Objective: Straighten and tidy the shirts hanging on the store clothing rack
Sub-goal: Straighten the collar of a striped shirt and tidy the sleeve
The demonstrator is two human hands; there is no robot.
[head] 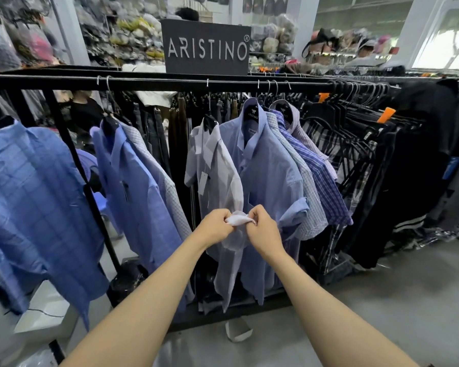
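So both hands are on the white shirt [214, 165], the pale one hanging mid-rail between the darker blue shirts on the left and the light blue shirt [265, 165] right next to it. The left hand [214, 225] and right hand [260, 229] are close together, fingers curled and pinching a bunched bit of the white fabric between them, looks like the front edge or a sleeve hem, can't tell which.

What could go wrong, imo: the white shirt sits kind of crooked on its hanger [210, 122], collar flopped to one side. Tugging down on the fabric from that low could drag it further off the shoulder or slide it off the hanger altogether. There's also a paper tag [203, 179] dangling on the front, and a hard pull could snag it. And the light blue shirt is touching the white one, so pulling sideways will probably drag that one out of line too.

Around it: black rail [154, 81] running across, with a dark ARISTINO sign [206, 47] sitting on top. Checked shirts [310, 165] are packed tight to the right, then a crowd of dark clothes on black hangers. Trousers hang behind the shirts. A slanted black rack strut [72, 154] cuts down through the left side, in front of the blue shirts [133, 186] there, so sliding anything left means working round it. Something white lies on the floor under the rack, can't make out what.
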